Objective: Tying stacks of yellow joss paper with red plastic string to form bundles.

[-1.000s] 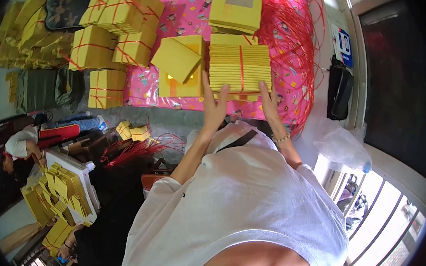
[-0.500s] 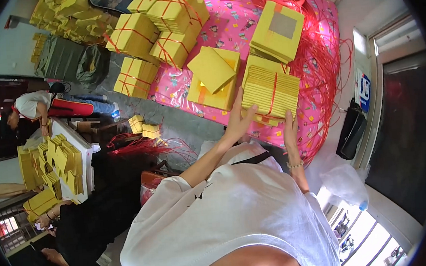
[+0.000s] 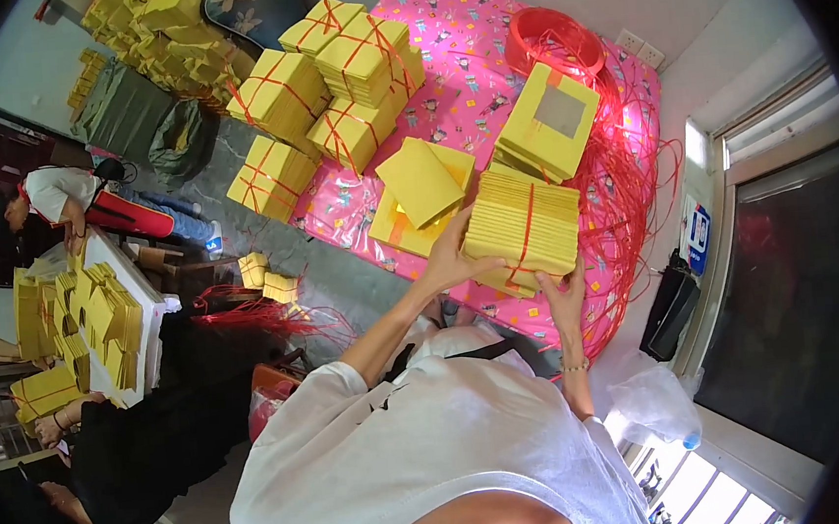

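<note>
Glossy pink patterned table cover (image 3: 460,91), boxy, ridged yellow bundle (image 3: 497,218) near its front edge, left hand (image 3: 452,261) gripping the bundle's left side, thumb extended, right hand (image 3: 567,302) holding its near right corner, thin red strap (image 3: 528,226) around it

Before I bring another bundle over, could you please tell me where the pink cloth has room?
Bare cloth lies between the tied bundles and red basin, and, smaller, left of the low pile. Red cords crowd the right; the stack between left hand and right hand crowds the front.
</note>
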A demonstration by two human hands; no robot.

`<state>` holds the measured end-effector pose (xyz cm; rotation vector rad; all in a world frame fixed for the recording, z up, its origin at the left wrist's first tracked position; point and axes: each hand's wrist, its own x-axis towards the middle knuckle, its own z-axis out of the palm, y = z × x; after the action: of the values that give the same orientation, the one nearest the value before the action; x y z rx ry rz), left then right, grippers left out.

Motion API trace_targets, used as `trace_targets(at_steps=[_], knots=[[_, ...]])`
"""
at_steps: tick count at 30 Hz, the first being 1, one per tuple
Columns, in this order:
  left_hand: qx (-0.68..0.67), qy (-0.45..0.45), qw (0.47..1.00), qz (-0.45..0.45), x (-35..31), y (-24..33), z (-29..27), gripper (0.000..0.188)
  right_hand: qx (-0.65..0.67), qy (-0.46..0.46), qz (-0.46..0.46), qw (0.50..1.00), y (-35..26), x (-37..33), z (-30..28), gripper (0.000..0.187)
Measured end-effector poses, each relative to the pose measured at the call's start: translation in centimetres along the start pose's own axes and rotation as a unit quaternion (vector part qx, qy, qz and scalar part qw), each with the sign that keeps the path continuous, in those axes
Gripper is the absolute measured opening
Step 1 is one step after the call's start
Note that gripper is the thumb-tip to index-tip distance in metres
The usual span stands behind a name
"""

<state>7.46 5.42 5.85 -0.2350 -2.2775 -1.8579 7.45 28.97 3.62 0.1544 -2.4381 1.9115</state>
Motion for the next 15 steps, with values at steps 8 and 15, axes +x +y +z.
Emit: trace_targets(at_steps=[8, 15], knots=[[-0.041, 0.096, 0.942, -0.319, -1.6, 3.8, -1.1, 0.062, -0.003, -0.031, 0.012, 0.999, -3.3, 3.3, 1.3, 0.050], [0.042, 0.101, 0.959, -0.263, -3.0, -1.6, 0.0, 0.060, 0.090, -0.027, 0.115, 0.989, -0.3, 3.8, 1.6, 0.048]])
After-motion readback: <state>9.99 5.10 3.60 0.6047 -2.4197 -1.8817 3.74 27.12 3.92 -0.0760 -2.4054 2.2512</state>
